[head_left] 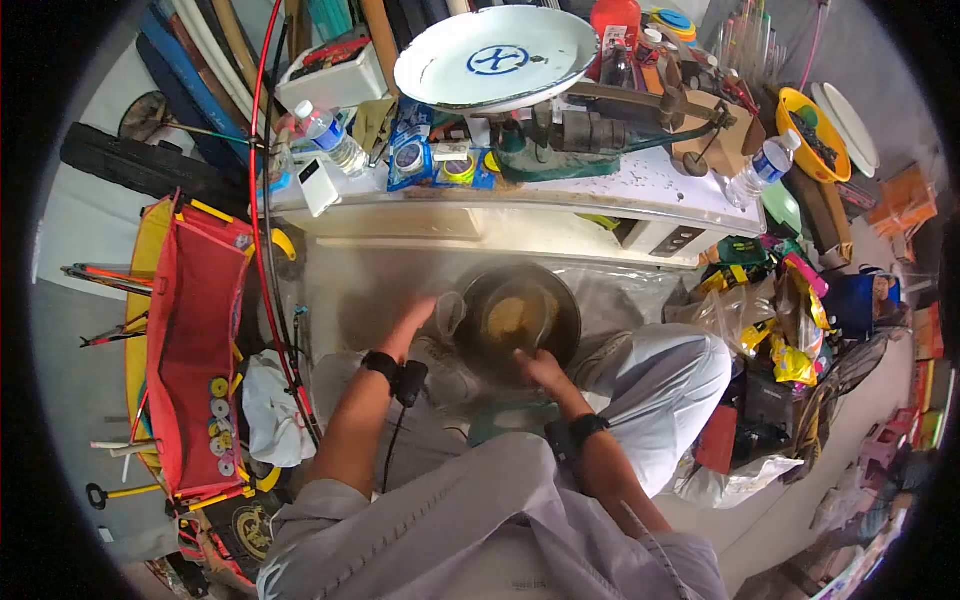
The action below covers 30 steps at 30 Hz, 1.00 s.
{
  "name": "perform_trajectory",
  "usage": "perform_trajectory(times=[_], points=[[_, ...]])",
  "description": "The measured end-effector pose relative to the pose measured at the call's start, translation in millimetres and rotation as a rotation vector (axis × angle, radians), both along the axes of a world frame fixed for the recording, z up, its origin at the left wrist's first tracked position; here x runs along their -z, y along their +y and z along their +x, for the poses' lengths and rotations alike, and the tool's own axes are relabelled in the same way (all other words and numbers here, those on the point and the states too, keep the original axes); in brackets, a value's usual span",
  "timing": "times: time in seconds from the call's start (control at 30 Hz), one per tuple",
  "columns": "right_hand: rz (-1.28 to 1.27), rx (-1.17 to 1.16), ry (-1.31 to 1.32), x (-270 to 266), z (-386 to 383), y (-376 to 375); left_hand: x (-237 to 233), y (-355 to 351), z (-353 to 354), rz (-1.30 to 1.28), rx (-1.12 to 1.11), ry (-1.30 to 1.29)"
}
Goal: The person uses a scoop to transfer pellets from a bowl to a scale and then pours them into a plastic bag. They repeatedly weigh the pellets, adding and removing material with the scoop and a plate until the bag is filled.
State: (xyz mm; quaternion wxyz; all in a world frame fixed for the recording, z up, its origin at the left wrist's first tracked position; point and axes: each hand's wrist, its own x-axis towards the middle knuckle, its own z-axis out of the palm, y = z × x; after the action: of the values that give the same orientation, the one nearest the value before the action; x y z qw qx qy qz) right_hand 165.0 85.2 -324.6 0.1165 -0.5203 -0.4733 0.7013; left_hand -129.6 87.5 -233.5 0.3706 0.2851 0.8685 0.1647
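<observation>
A dark round basin [571, 322] stands on the floor between my legs, with tan, grainy or powdery stuff [508, 318] in it. At the basin's left rim is a clear, cup-like plastic thing [451, 314]. My left hand [412, 318] is at its left side, fingers closed on it, though motion blurs them. Over the near edge of the basin, my right hand [540, 368] is closed. A pale, curved, spoon-like shape [547, 312] reaches from it into the basin; its outline is faint.
In front is a white bench [640, 195] bearing a scale with an enamel pan [430, 60], a phone [318, 187] and water bottles [335, 140]. A red fabric case [195, 350] stands left, beside a red rod [262, 200]. Bags and packets [790, 350] pile up right.
</observation>
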Motion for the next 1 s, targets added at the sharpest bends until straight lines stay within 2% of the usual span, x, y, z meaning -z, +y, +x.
perform_trajectory(times=[0.03, 0.1, 0.13, 0.2, 0.23, 0.27, 0.3, 0.37, 0.4, 0.47, 0.53, 0.6, 0.63, 0.7, 0.73, 0.8, 0.83, 0.97, 1.0], points=[[-0.020, -0.059, -0.033, -9, 1, -1, 20, -10, 0, -0.002, -0.002, -0.020], [-0.041, -0.120, -0.087, -21, 3, 1, 77, -25, -4, 0.014, 0.052, 0.217], [-0.048, -0.176, -0.104, -24, 4, 3, 93, -28, 6, -0.010, -0.019, 0.332], [-0.055, -0.233, -0.140, -26, 3, 4, 154, -39, 3, 0.031, -0.018, 0.270], [-0.066, -0.174, -0.139, -25, 2, 2, 146, -38, 11, 0.069, -0.015, 0.229], [-0.078, -0.116, -0.137, -24, 0, 0, 137, -47, 25, 0.248, -0.082, 0.208], [-0.082, -0.125, -0.153, -22, -2, -1, 138, -47, 39, 0.243, -0.092, 0.194], [-0.102, -0.113, -0.156, -18, -7, 2, 142, -49, 54, 0.325, -0.327, 0.197], [-0.105, -0.125, -0.162, -17, -9, 5, 138, -55, 51, 0.172, 0.002, 0.330], [-0.140, -0.214, -0.210, -16, -11, 6, 118, -54, 55, 0.103, -0.089, 0.319], [-0.137, -0.203, -0.213, -19, -14, 5, 123, -56, 54, 0.033, -0.177, 0.313], [-0.130, -0.185, -0.212, -20, -17, 4, 129, -58, 48, 0.288, -0.120, 0.441], [-0.138, -0.188, -0.191, -19, -17, 4, 131, -56, 44, 0.286, -0.120, 0.441], [-0.145, -0.184, -0.173, -21, -17, 4, 134, -44, 36, -0.099, -0.120, 0.271], [-0.166, -0.163, -0.180, -25, -17, 3, 127, -38, 32, -0.097, -0.116, 0.267], [-0.188, -0.139, -0.190, -27, -16, 2, 117, -33, 24, -0.095, -0.534, -0.264], [-0.201, -0.132, -0.136, -27, -14, 2, 127, -35, 25, -0.096, -0.534, -0.268], [-0.176, -0.171, -0.117, -21, -14, 1, 203, -43, 23, 0.026, -0.439, 0.088], [-0.178, -0.172, -0.114, -16, -13, 1, 204, -43, 22, 0.054, -0.411, 0.179]])
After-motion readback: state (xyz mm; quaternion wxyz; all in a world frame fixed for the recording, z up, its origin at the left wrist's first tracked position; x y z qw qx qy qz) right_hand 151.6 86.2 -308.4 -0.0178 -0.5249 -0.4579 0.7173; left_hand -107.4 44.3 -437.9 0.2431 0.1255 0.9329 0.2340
